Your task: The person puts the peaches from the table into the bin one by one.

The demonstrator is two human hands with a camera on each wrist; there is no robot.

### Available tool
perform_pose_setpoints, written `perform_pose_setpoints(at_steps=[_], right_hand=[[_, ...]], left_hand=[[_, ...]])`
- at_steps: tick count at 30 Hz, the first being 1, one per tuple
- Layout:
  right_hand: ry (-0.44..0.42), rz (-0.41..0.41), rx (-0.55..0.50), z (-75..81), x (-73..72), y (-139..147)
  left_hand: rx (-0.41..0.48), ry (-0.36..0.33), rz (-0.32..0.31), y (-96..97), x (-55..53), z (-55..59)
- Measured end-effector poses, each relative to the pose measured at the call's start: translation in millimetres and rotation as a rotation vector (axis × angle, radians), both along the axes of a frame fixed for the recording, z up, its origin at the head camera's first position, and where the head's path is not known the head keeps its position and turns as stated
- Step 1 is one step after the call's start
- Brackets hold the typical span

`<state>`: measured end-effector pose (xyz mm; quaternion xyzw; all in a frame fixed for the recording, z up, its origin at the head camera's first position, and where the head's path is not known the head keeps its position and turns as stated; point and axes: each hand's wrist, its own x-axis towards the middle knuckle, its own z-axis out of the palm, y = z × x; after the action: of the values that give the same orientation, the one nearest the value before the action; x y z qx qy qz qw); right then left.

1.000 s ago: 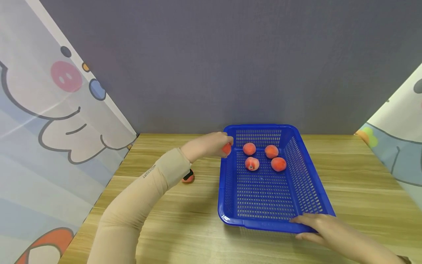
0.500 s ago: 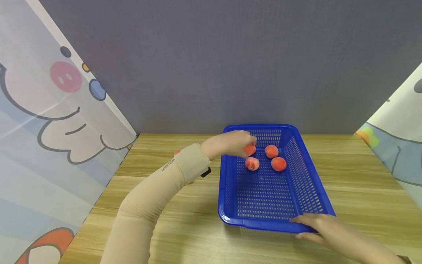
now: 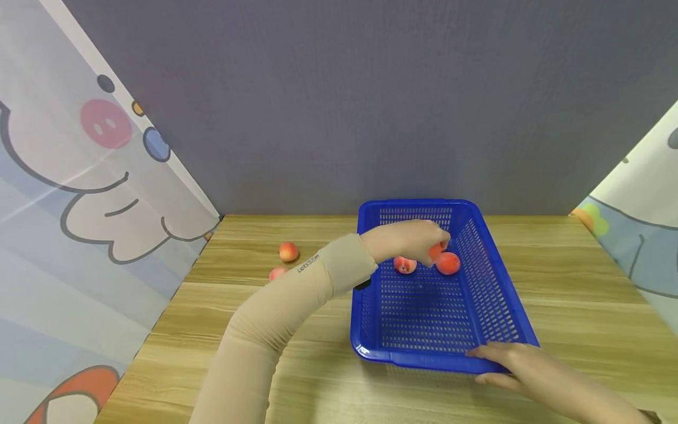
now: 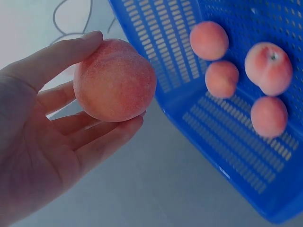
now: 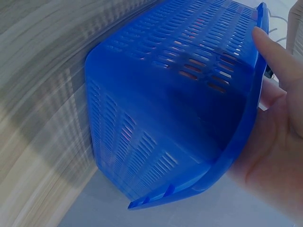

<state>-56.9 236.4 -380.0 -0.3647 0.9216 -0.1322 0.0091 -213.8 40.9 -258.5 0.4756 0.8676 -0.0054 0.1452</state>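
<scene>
My left hand [image 3: 410, 238] grips a peach [image 4: 116, 80] between thumb and fingers, above the far part of a blue plastic basket [image 3: 365, 306]. Under and around this hand several other peaches lie on the basket floor; in the head view one peach [image 3: 405, 264] and another peach [image 3: 448, 263] show, while the hand covers the rest. The left wrist view shows a peach with its stem end up [image 4: 269, 68] among them. At the basket's near right corner, my right hand [image 3: 511, 362] holds the rim, thumb and fingers on either side of it.
Left of the basket, a peach [image 3: 288, 251] lies on the wooden table [image 3: 572, 282], and another peach [image 3: 278, 272] is partly hidden by the left sleeve. A grey wall [image 3: 339, 106] stands behind the table. Patterned curtains hang at both sides.
My left hand has moved right with its peach, from the basket's left rim to over the peaches inside. Two peaches on the table have come into view behind the sleeve. The right hand stays put.
</scene>
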Motion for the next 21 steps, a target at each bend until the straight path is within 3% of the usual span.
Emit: perform_pose_setpoints(at_steps=[4,7,10,14,18,21], right_hand=[[0.015,0.01,-0.009,-0.1,-0.5,0.0],[0.047,0.022,-0.025,-0.7,-0.5,0.3],[0.066,0.026,-0.036,-0.9,0.2,0.3],[0.096,0.027,-0.043,-0.9,1.4,-0.2],[0.065,0.016,-0.025,0.0,1.8,-0.2],[0.02,0.005,-0.007,0.9,1.6,-0.2]], left_hand=[[-0.03,0.046,-0.071,13.4,2.2,-6.0],[-0.035,0.044,-0.093,23.2,3.3,-11.9],[-0.036,0.006,-0.073,32.0,5.6,-16.9],[-0.068,0.016,-0.052,43.7,7.7,-22.9],[-0.09,0.017,-0.056,54.5,6.2,-31.0],[-0.09,-0.027,-0.048,60.4,4.7,-38.5]])
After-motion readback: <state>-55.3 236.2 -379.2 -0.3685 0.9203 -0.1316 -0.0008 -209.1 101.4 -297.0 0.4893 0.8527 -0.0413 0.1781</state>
